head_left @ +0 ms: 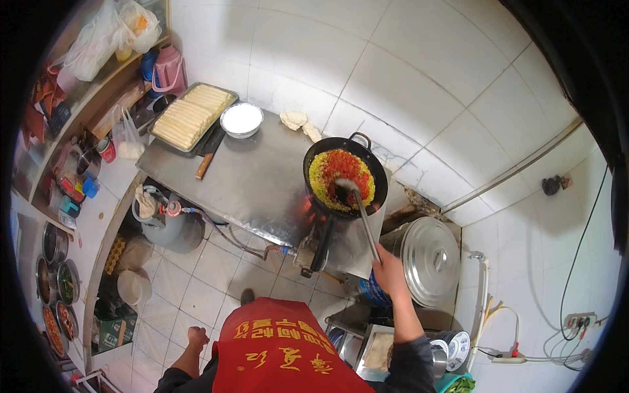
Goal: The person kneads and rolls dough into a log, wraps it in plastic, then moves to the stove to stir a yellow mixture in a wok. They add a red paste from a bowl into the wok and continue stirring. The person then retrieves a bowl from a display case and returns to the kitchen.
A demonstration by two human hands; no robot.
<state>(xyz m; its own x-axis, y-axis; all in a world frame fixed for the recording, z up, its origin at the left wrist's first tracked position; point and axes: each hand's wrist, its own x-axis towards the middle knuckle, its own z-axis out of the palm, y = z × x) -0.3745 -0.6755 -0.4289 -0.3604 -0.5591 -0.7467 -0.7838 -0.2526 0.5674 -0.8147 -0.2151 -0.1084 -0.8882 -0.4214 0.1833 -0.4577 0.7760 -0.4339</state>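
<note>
My right hand (390,270) is closed round the long handle of a metal ladle (364,216), whose bowl rests in the food inside a black wok (345,142). Chopped red pieces (344,164) lie on a yellow-green chopped mass (319,172), with a dark patch by the ladle. An orange glow shows at the wok's left side, over a gas burner (308,255); the wok's handle (323,245) points towards me. Low on the left, my left hand (198,336) hangs over the tiled floor, away from the worktop; its fingers look curled and nothing is seen in it.
On the steel worktop (255,182) are a tray of pale dough strips (191,118), a cleaver (209,152), a bowl of white contents (242,119) and dough pieces (295,120). A gas cylinder (172,231) stands below. Right of the worktop is a large lidded pot (432,260).
</note>
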